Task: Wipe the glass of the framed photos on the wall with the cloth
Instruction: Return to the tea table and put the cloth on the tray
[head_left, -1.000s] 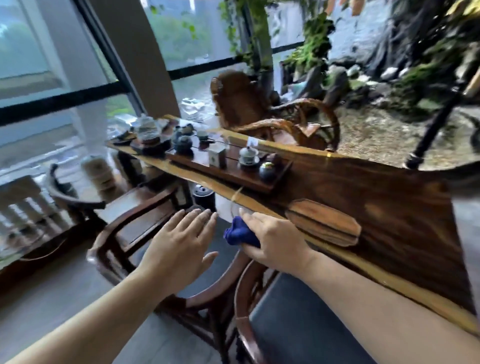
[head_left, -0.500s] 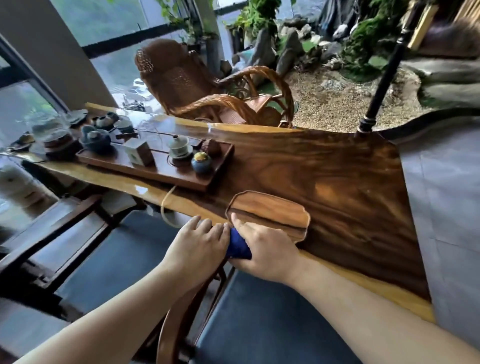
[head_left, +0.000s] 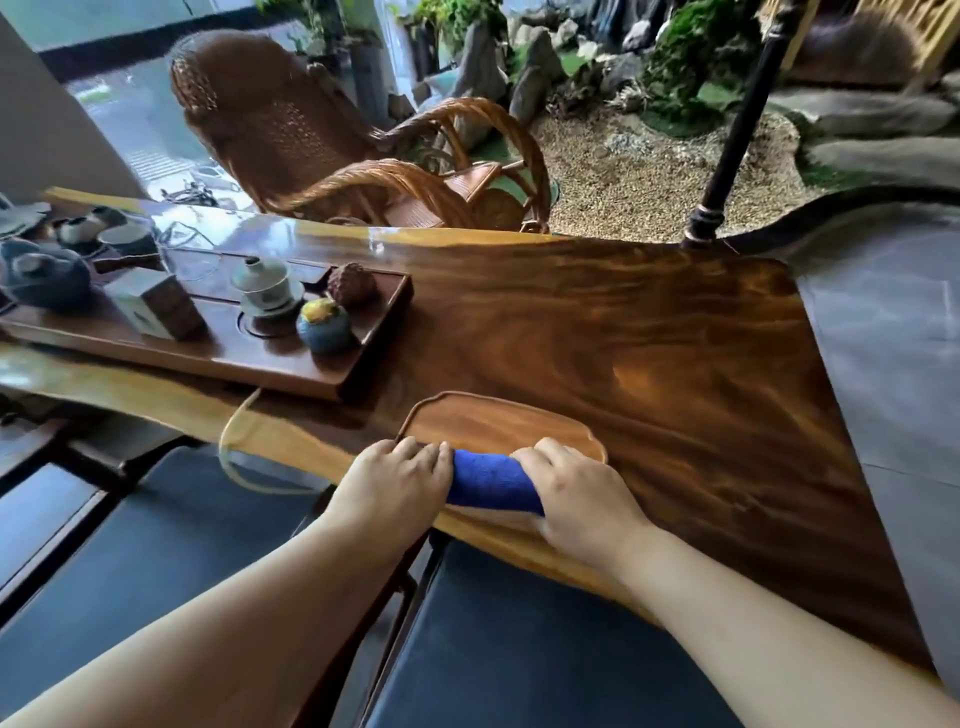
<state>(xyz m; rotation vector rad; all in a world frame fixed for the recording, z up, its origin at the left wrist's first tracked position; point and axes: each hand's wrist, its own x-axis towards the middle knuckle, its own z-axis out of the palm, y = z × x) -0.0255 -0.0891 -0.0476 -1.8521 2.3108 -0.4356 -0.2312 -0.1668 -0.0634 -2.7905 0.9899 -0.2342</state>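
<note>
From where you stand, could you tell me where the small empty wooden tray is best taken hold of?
Probably by the wooden tray's right end, coming in from the right: its raised rim is free there. The near edge is covered by the blue cloth and both hands.

Bright blue cloth (head_left: 491, 482) of soft fabric, rolled into a short bundle, stretched crosswise over the near edge of the table, each end hidden inside a hand.
</note>
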